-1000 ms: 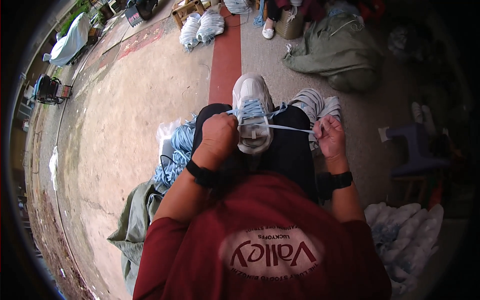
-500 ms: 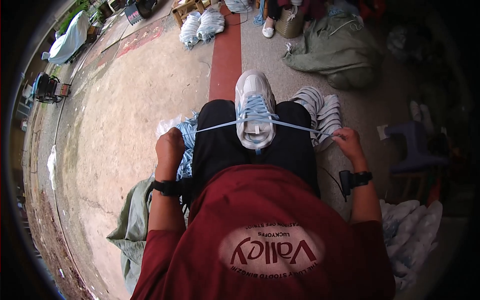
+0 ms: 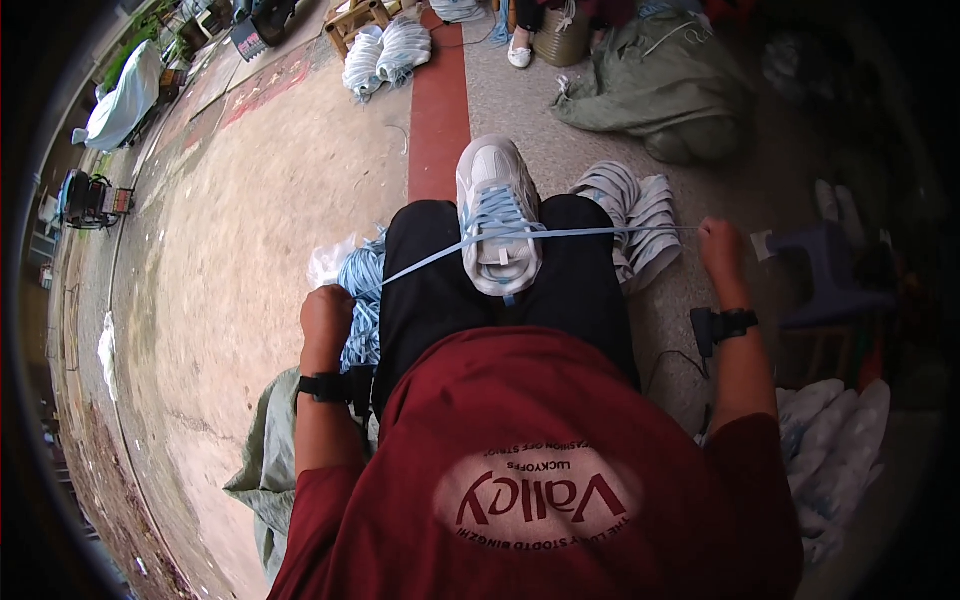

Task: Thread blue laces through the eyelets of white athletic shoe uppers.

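Observation:
A white sneaker (image 3: 493, 165) sits between my thighs, its toe pointing away from me. Light blue shoelace (image 3: 430, 262) crosses back and forth up its front, and both loose ends are stretched out sideways. My left hand (image 3: 327, 312) is closed on one end, beside my left knee and lower than the shoe's opening. Out to the right, my right hand (image 3: 722, 243) grips the other end, held higher and farther from the shoe. Both lengths look taut.
Beside my left leg lies a bundle of blue laces (image 3: 362, 275). Stacked white shoe uppers (image 3: 640, 215) lie past my right knee. A green sack (image 3: 660, 95) is on the floor ahead, near another person's foot (image 3: 520, 50). A dark stool (image 3: 825, 270) stands right.
Both hands have moved outward, the right one up and farther right, the left one slightly down. The lace ends stretch wider, and the view has shifted a little.

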Available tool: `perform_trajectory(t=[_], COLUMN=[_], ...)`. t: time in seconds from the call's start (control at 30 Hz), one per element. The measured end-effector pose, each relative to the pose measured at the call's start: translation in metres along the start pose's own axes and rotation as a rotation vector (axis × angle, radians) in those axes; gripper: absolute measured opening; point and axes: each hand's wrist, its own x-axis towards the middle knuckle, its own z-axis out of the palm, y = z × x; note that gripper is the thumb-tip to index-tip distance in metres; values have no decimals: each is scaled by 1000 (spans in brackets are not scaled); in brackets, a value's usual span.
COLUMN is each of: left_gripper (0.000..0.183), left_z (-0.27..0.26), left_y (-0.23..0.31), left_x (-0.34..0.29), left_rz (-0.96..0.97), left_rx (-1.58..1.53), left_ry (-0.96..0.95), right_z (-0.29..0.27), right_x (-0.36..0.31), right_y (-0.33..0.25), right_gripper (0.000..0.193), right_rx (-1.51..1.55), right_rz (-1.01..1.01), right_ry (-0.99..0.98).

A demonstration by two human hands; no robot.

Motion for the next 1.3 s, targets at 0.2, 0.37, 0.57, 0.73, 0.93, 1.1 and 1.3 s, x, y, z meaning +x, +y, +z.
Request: perform_trajectory(t=[0.2,0.37,0.57,0.73,0.93,1.1,1.3], left_gripper=[10,11,12,11,12,12,8], left_z=[-17,7,21,26,38,35,37], left_y=[97,162,181,184,177,181,181], left_x=[11,39,55,53,54,51,45], left_rz=[14,297,203,190,337,270,249], left_rx=[-1282,-1214,-1367,-1421,-1324,-1285,-1310], left_ry=[-904,-959,-640,-608,-465,-477,-373], right_z=[-8,41,58,64,61,67,60], right_x=[-2,4,-2,-4,-7,-4,-8], right_y=[-127,-194,-211,-214,-222,-224,-228], right_gripper=[11,15,15,16,18,18,16], right_rx=[1094,1082,1366,1346,1114,1148,1030], right_rz=[49,-262,204,192,133,134,114], right_ry=[-1243,-657,-395,-334,-215,-165,-208])
